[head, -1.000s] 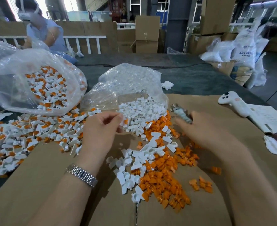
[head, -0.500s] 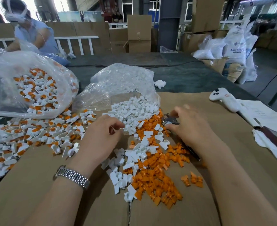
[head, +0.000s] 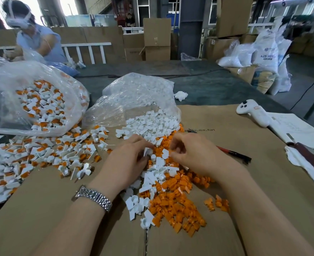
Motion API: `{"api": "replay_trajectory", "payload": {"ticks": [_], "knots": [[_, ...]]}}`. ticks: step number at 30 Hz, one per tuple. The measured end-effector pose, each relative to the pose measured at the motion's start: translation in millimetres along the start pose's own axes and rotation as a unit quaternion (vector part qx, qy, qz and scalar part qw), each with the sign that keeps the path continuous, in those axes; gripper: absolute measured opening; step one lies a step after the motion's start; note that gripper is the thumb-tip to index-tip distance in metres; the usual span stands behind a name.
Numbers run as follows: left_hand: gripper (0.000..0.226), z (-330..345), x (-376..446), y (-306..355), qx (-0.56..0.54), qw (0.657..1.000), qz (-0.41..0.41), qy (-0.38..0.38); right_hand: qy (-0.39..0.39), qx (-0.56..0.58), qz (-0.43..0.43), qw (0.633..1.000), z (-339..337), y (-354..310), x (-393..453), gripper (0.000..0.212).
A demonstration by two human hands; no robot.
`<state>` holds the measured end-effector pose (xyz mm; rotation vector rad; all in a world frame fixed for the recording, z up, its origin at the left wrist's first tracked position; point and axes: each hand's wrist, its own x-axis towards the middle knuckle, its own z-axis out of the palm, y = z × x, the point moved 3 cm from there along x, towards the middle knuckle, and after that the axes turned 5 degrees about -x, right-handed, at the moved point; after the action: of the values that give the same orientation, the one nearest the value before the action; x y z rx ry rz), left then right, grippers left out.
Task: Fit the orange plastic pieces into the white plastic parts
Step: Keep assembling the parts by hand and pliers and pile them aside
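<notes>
Both hands have drawn together over the mixed pile: the left hand [head: 128, 159] pinches a white part [head: 148, 151]; the right hand [head: 191, 154] has curled fingers, its hold unclear.

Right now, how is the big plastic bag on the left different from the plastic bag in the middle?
The left bag holds white parts with orange pieces already fitted in; the middle bag holds plain white parts only. The left bag looks bigger and rounder; the middle bag looks smaller and more crumpled. Finished parts spill from the left bag toward the left pile; the middle bag's parts spill toward the hands. Both are clear plastic, lying open on the table.
</notes>
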<state>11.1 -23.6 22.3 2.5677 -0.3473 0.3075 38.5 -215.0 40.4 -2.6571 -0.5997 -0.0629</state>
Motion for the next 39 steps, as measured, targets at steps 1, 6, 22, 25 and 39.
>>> {"api": "replay_trajectory", "payload": {"ticks": [1,6,22,25,39], "knots": [[0.025,1,0,1,0.004,1.000,0.003,0.004,0.011,-0.004,0.002,1.000,-1,1,0,0.010],[0.020,-1,-2,0,-0.003,1.000,0.002,0.013,0.048,-0.007,0.003,0.999,-6,1,1,0.013],[0.019,-7,-7,-1,-0.397,0.908,-0.129,0.019,0.056,0.314,0.000,0.948,-16,-11,-6,0.001],[0.026,-8,-7,0,-0.431,0.893,-0.129,-0.002,0.060,0.278,-0.032,0.958,-12,-17,-7,0.002],[0.028,-17,-10,4,-0.561,0.809,-0.158,-0.073,0.114,0.165,-0.029,0.979,-9,-28,-8,0.006]]}}
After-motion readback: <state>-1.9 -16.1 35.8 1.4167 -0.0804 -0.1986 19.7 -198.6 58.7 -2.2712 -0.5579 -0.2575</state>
